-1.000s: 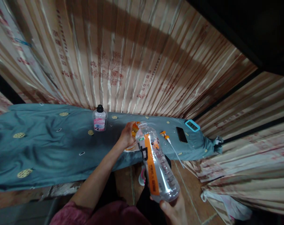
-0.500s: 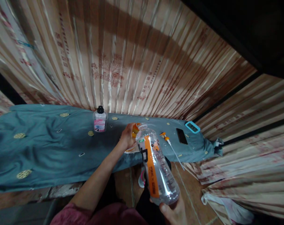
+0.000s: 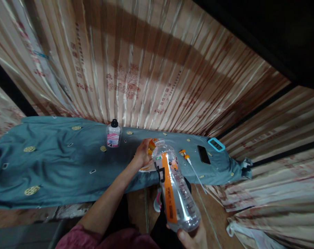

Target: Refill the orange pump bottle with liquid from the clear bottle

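Note:
A large clear plastic bottle [image 3: 183, 193] with an orange-and-silver label is tilted, its neck up and away from me. My right hand [image 3: 194, 238] grips its base. Close by the neck, my left hand [image 3: 143, 154] is closed around an amber-orange bottle [image 3: 151, 147], mostly hidden behind my fingers and the clear bottle. Whether the two mouths touch, I cannot tell. To the right lies an orange pump head [image 3: 186, 156] with a long white tube, resting on the teal cloth [image 3: 89, 152].
A clear bottle with a black cap and pink label [image 3: 113, 135] stands on the cloth at left. On the right lie a dark phone [image 3: 204, 154] and a blue-framed digital clock [image 3: 216, 144]. A pleated curtain [image 3: 136, 69] hangs behind; tiled floor [image 3: 209, 211] shows below.
The camera view has turned slightly, so the cloth and things on it appear a little further right. Both hands keep their hold, and the clear bottle stays tilted much as before.

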Available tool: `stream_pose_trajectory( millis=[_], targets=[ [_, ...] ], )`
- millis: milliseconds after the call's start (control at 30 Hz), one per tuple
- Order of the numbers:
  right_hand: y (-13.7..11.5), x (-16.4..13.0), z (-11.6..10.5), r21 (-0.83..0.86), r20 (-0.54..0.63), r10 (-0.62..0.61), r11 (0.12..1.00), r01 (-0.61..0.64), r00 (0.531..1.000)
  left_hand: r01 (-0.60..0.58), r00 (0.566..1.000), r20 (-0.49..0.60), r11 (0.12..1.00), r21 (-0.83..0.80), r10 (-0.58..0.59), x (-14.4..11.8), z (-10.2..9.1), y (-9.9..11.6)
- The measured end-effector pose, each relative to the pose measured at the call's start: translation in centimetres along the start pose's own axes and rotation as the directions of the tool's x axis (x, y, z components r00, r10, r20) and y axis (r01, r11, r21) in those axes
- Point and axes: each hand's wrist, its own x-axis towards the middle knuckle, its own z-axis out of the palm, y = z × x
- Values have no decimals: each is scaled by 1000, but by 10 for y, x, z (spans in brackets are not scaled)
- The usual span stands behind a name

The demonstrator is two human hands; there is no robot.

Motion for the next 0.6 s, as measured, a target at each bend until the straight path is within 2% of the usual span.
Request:
stream_pose_trajectory(
  millis=[367,600],
  targets=[
    [6,2,0,73,39,-6,997,3,999,8,999,45,999,35,-10,0,-11,12],
    [1,2,5,146,12,56,988,-57,998,10,999,44,1000,6,-10,0,-13,14]
  ],
)
